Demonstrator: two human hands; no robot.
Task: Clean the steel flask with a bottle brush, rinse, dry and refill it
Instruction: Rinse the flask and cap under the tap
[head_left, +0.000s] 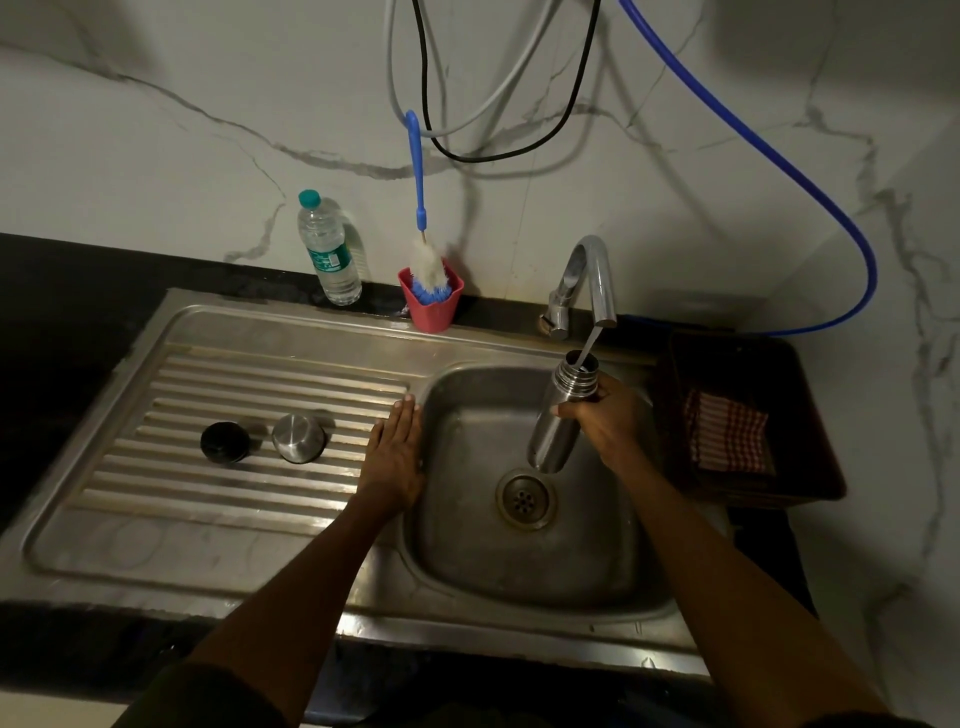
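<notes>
Rinse/fill step, I'd judge: right hand (605, 421) grip wraps flask (558, 415) under tap (592, 280) stream, left hand (397, 452) flat, grasping nothing; next needs bottle brush (423, 228), up-left of grip.

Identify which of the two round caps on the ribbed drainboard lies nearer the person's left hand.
The shiny steel cap: it lies just left of the left hand, while the black cap sits farther left.

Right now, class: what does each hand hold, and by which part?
The right hand grips the steel flask around its upper body, below the neck. The left hand holds nothing; it rests flat on the sink.
</notes>
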